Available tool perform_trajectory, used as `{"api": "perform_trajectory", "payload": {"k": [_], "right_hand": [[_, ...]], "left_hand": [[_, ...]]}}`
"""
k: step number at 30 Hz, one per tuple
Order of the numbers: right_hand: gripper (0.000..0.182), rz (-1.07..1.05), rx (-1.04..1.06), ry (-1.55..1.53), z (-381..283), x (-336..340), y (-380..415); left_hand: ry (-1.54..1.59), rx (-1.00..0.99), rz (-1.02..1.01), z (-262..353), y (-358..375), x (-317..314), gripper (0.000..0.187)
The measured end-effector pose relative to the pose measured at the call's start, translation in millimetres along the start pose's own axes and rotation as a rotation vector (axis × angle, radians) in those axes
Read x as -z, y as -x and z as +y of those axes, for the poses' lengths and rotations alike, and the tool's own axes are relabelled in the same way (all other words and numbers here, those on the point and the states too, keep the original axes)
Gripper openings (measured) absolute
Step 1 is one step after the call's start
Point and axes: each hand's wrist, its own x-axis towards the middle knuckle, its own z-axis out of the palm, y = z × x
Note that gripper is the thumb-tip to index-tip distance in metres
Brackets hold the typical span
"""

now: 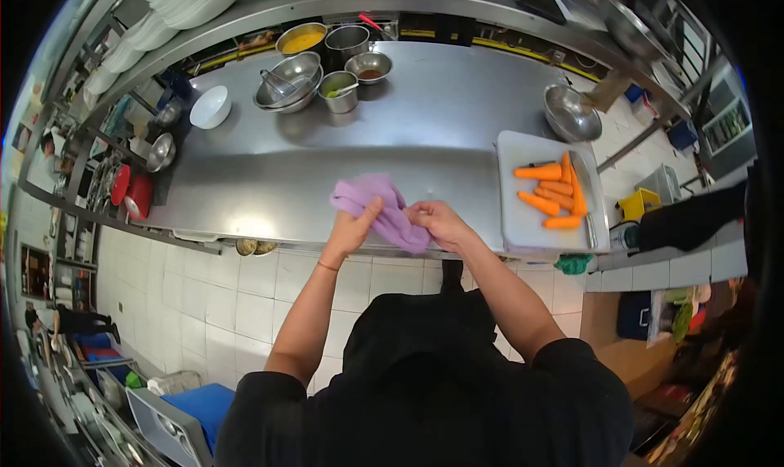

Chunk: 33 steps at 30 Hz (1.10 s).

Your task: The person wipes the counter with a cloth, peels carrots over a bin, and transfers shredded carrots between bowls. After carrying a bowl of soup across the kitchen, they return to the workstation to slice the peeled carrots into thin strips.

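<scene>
A purple cloth (377,204) is bunched between both of my hands just above the near edge of the steel counter (425,132). My left hand (354,226) grips its left side with the thumb up over the fabric. My right hand (439,220) pinches the cloth's lower right end. To the right lies a white cutting board (513,214) with several peeled carrots (555,189) and a knife (586,197) along its right side.
Steel bowls and pots (290,79) with sauces stand at the counter's far side, a white bowl (210,106) to their left, and a steel bowl (572,114) beyond the board. Stacked white plates (184,2) fill the shelf above. Another person stands far left (69,318).
</scene>
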Motion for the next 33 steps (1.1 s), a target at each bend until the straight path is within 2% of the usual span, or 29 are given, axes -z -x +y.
{"api": "perform_trajectory", "payload": {"k": [1, 3, 4, 6, 7, 9, 10, 12, 13, 14, 15, 16, 18, 20, 22, 23, 25, 26, 27, 28, 29, 30, 31, 32, 33], "right_hand": [[0.024, 0.011, 0.012, -0.003, 8.1, -10.3, 2.0], [0.018, 0.31, 0.474, -0.402, 26.1, -30.3, 8.7], [0.018, 0.307, 0.446, -0.386, 19.9, -39.5, 21.7], [0.022, 0.238, 0.583, -0.606, -3.9, -56.3, 41.9], [0.022, 0.232, 0.565, -0.606, -8.6, -66.6, 45.3], [0.028, 0.198, 0.565, -0.547, -19.4, -80.7, 50.1], [0.028, 0.198, 0.565, -0.543, -25.5, -84.3, 51.7], [0.03, 0.188, 0.585, -0.506, -36.9, -89.4, 49.6], [0.03, 0.186, 0.582, -0.505, -42.2, -90.9, 47.5], [0.03, 0.149, 0.569, -0.472, -46.7, -91.7, 46.9], [0.031, 0.114, 0.558, -0.439, -49.7, -92.9, 48.3], [0.031, 0.112, 0.561, -0.436, -52.2, -95.2, 49.6], [0.033, -0.004, 0.503, -0.546, -58.6, -100.8, 55.4], [0.035, -0.029, 0.526, -0.541, -71.5, -109.1, 68.6], [0.037, -0.062, 0.562, -0.53, -94.1, -114.7, 82.3], [0.041, -0.092, 0.596, -0.522, -106.5, -112.8, 89.6], [0.046, -0.135, 0.636, -0.497, -127.8, -108.7, 103.8], [0.049, -0.189, 0.719, -0.429, -139.0, -107.1, 109.0], [0.053, -0.242, 0.805, -0.37, -145.8, -104.7, 112.7], [0.055, -0.197, 0.814, -0.348, -134.9, -88.9, 99.9], [0.052, -0.156, 0.697, -0.415, -111.4, -70.1, 82.5], [0.049, -0.125, 0.574, -0.48, -86.4, -61.2, 71.2], [0.045, -0.006, 0.434, -0.49, -68.2, -67.2, 70.6], [0.042, 0.038, 0.217, -0.561, -35.5, -54.8, 59.4], [0.039, 0.019, -0.002, -0.577, -22.7, -55.8, 64.0]], "left_hand": [[-0.001, -0.008, -0.014, 0.3, 5.3, 5.7, 0.046], [0.554, 0.103, 0.28, -4.3, 14.7, 14.3, 0.035], [0.572, 0.117, 0.304, -0.2, 26.6, 19.5, 0.035], [0.625, 0.384, 0.27, 11.0, 54.1, 37.0, 0.029], [0.628, 0.391, 0.287, 10.9, 69.8, 40.7, 0.029], [0.875, 0.56, 0.276, 8.3, 96.6, 42.6, 0.028], [0.878, 0.559, 0.275, -3.2, 110.2, 49.5, 0.028], [1.172, 0.653, 0.111, -57.2, 142.4, 78.4, 0.029], [1.174, 0.651, 0.114, -100.4, 160.3, 86.9, 0.029], [1.437, 0.606, -0.12, -150.2, 179.9, 92.0, 0.032], [1.687, 0.543, -0.368, -175.2, 190.7, 92.9, 0.035], [1.687, 0.538, -0.371, -164.3, 188.3, 82.4, 0.035], [0.944, 1.022, 0.331, -140.1, 178.2, 41.2, 0.043], [0.667, 0.843, 0.302, -122.3, 143.9, 7.5, 0.053], [0.698, 0.498, 0.215, -111.0, 101.4, -13.6, 0.059], [0.699, 0.477, 0.214, -103.6, 82.4, -11.8, 0.059], [0.929, 0.185, -0.158, -84.7, 50.1, -10.5, 0.052], [0.906, 0.197, -0.284, -91.7, 33.6, -2.1, 0.049], [0.898, 0.174, -0.285, -83.3, 27.3, 4.0, 0.049], [0.806, 0.248, -0.334, -68.7, 25.8, 11.8, 0.047], [0.702, 0.309, -0.374, -55.3, 20.5, 23.7, 0.045], [0.344, 0.177, -0.371, -53.7, 23.1, 31.5, 0.047], [-0.021, 0.048, -0.339, -54.2, 30.0, 40.2, 0.049], [-0.612, 0.119, -0.517, -44.2, 40.1, 54.6, 0.055], [-0.682, 0.536, -0.572, 15.4, 56.4, 52.6, 0.059]]}}
